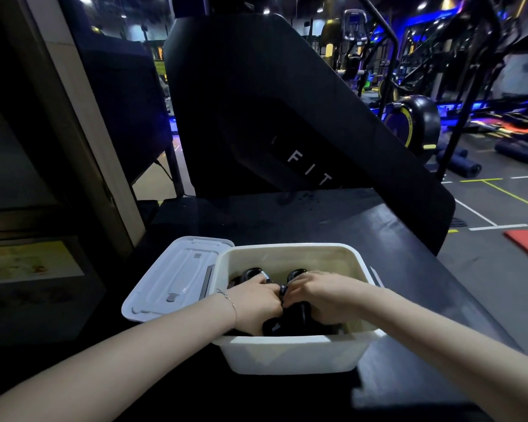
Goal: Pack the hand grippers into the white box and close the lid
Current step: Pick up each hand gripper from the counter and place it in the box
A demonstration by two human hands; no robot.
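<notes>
Dim gym, dark table (393, 239) | white box (290, 354) open, lid (177, 278) leaning at its left | left hand (256, 303) and right hand (317, 296) inside, fingers curled on black hand grippers (290, 318)

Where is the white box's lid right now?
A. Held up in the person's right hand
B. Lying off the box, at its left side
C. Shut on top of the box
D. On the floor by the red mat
B: the lid lies beside the left wall of the open white box, while the left hand and right hand are both down inside among the black hand grippers.
</notes>
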